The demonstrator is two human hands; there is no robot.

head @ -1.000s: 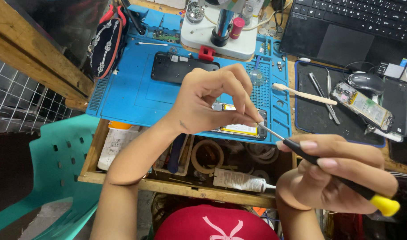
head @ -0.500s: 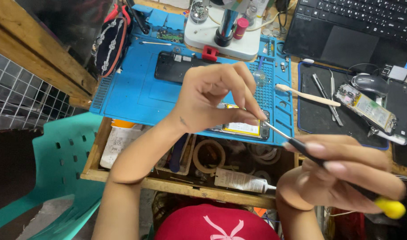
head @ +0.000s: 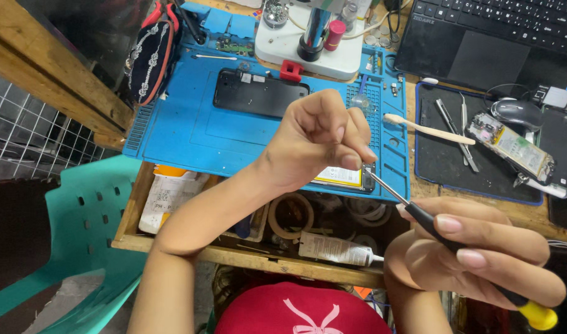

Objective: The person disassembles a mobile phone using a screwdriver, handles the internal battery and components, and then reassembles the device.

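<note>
- A blue work mat [head: 190, 133] covers the desk [head: 531, 213]; a black phone [head: 259, 93] lies face down on it, and behind it stands a white microscope base [head: 296, 46].
- To the right a black mat [head: 438, 167] carries tweezers [head: 455, 127], a pale-handled brush [head: 429, 130], a circuit board [head: 512, 148] and a computer mouse [head: 519, 113]; a laptop [head: 500, 37] sits beyond.
- An open drawer [head: 252, 256] below holds a white glue tube [head: 336, 249] and a tape ring [head: 291, 216].
- The left hand [head: 314, 142] is curled, pinching a small dark part [head: 367, 177] just above a yellow-labelled battery [head: 339, 177].
- The right hand [head: 475, 250] grips a black-and-yellow screwdriver [head: 457, 244], its tip at that part.
</note>
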